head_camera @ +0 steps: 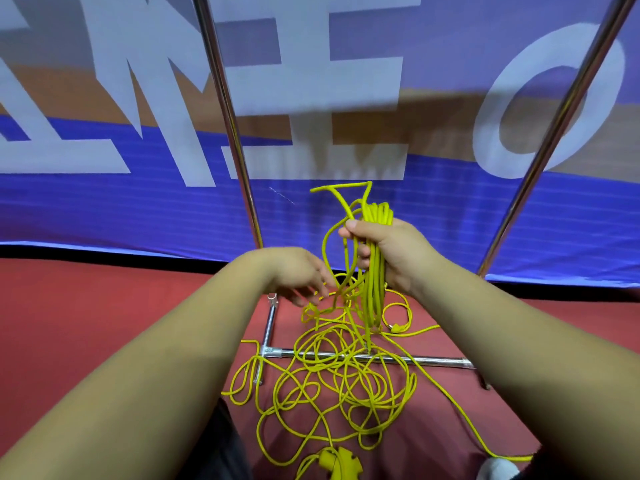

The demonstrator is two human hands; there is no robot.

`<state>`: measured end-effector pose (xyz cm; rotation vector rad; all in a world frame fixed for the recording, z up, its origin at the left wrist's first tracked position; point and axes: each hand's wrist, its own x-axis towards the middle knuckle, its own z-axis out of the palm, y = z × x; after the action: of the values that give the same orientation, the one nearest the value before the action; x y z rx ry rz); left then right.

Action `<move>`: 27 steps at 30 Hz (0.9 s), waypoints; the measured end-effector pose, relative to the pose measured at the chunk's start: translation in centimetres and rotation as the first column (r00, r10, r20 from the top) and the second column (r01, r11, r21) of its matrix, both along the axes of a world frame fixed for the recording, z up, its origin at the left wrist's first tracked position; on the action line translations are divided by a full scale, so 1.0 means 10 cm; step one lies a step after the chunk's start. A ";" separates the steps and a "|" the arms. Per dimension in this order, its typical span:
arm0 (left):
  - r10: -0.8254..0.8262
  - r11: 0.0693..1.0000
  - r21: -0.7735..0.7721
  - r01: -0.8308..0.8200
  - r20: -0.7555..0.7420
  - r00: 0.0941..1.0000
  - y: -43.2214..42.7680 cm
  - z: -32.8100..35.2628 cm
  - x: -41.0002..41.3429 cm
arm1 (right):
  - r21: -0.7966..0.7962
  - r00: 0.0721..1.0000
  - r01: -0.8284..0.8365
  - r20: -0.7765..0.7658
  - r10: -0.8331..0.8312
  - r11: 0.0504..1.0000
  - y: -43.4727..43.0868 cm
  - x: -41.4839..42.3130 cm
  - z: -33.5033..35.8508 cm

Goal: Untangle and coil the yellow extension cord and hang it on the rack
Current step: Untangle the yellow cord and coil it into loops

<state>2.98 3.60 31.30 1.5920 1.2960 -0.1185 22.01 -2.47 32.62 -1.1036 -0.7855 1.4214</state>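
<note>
1. Grip: the right hand (398, 254) is clenched round a bunch of gathered loops of the yellow extension cord (375, 303). It holds them up well above the base bar (433, 361) of the rack (228, 116).
2. The left hand (294, 271) is released, with its fingers spread and pointing down toward loose strands just beside the bunch, also above the base bar. Whether a fingertip touches a strand I cannot tell.
3. Coiling looks only partly done. A modest share of the cord is in the held bunch, and one stiff kinked loop sticks out of its top.
4. Most of the cord lies in a loose tangle of overlapping loops on the red floor (86, 323). The tangle straddles the base bar, with most of it on the person's side of the bar.
5. The socket block (341, 460) lies nearest the person, well in front of the base bar. What seems to be the plug (393, 328) lies just beyond it.
6. Left to do, by my judgement: free the crossings, finish the coil and hang it. Nothing hangs on the rack yet.
7. Hidden or unclear:
   - The rack's top rail is out of view above the base bar, so the hanging place cannot be seen.
   - The socket block is cut off by the lower edge.
   - Whether the floor loops are truly knotted or only overlapping cannot be made out.
</note>
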 end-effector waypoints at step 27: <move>0.169 0.410 0.894 -0.179 0.118 0.978 0.12 0.67 -0.18 | -0.365 0.942 0.296 0.264 -0.207 0.882 0.19 0.76 -0.22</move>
<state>1.14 4.76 37.96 2.3116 1.6253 0.9016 29.56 -0.58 30.40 -1.6409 -0.4812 1.2785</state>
